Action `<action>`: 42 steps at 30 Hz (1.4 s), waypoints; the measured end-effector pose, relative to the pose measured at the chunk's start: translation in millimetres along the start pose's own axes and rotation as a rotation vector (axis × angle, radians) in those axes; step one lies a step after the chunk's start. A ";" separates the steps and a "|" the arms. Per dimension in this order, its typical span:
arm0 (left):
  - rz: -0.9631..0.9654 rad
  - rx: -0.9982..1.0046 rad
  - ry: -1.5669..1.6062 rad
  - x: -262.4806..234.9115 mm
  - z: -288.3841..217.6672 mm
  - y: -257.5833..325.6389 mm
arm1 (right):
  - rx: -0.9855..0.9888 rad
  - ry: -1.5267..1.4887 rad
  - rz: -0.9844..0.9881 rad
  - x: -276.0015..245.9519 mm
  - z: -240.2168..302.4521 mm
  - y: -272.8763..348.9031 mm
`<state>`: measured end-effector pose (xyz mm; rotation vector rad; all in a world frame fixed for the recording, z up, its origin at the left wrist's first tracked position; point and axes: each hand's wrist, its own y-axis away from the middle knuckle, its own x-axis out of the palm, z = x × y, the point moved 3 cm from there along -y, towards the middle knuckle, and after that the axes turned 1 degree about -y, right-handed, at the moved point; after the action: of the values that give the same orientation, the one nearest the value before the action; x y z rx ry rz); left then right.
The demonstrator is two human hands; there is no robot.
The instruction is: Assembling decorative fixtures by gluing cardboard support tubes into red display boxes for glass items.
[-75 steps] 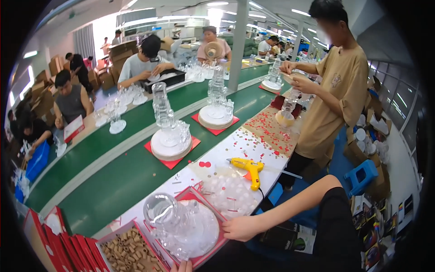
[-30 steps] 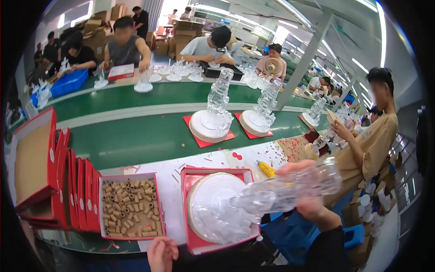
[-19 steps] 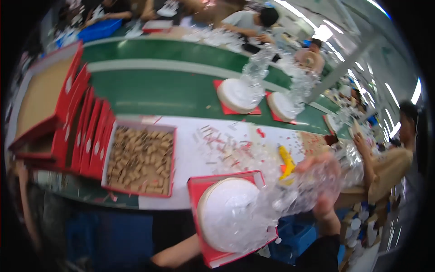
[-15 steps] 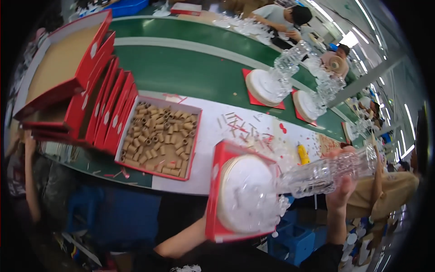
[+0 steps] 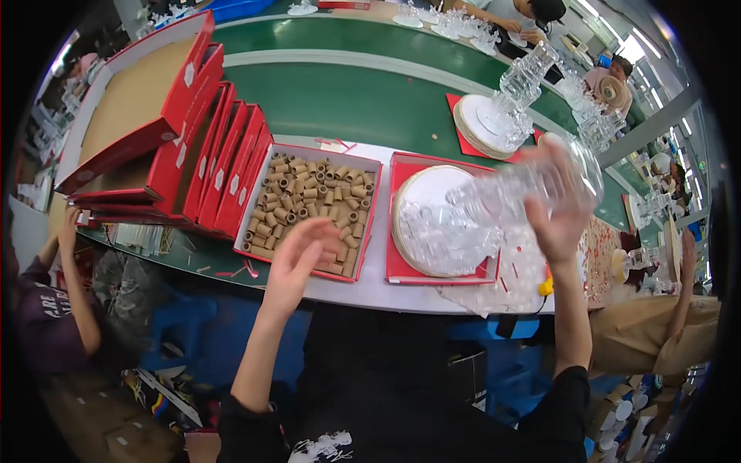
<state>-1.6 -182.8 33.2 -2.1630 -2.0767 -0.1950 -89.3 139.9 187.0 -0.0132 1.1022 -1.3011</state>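
Note:
My left hand (image 5: 297,258) is open over the near edge of a shallow red box of short brown cardboard tubes (image 5: 312,193), its fingers apart and nothing in them. To the right, another red box (image 5: 394,258) rests on the worktop and bears a thick stack of round white discs (image 5: 432,189). A tall stack of clear plastic pieces (image 5: 494,197) rises from these discs and leans to the right. Near its upper end, my right hand (image 5: 562,220) is around the clear stack, thumb on the near side; its fingers are blurred and partly behind the plastic.
Several red box trays (image 5: 166,154) are piled at the left. Beyond lies a green conveyor belt (image 5: 347,100), with another disc and clear plastic stack (image 5: 494,127) on it. A yellow tool (image 5: 546,284) lies near the table edge. Co-workers are at both sides and across.
The red box with its discs and clear stack has gone from in front of me onto the worktop. My left hand has let go of the box and moved left over the cardboard tubes.

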 end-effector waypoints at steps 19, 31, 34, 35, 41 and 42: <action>-0.089 0.210 -0.897 31.3 14.9 -74.1 | 1.427 0.099 -0.059 -106.1 -167.9 244.4; -0.093 0.078 0.009 71.0 8.0 1.9 | 1.284 -0.477 -0.502 -95.6 -188.7 254.8; -0.018 -0.008 0.137 75.8 8.2 1.7 | 0.878 -0.573 -0.697 -91.0 -133.8 245.8; -0.003 -0.038 0.164 79.5 9.9 -0.6 | 0.796 -0.724 -0.596 -80.9 -112.8 229.9; 0.066 0.047 0.161 95.7 -2.9 -9.5 | 0.731 -1.182 -0.020 -49.8 -35.4 186.3; 0.094 0.040 0.158 100.5 -3.0 -10.3 | 0.730 -1.165 -0.027 -40.0 -29.0 187.9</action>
<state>-7.8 -84.3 55.1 -2.1404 -1.8748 -0.3001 38.4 250.1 90.5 -0.2125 -0.3724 -1.3323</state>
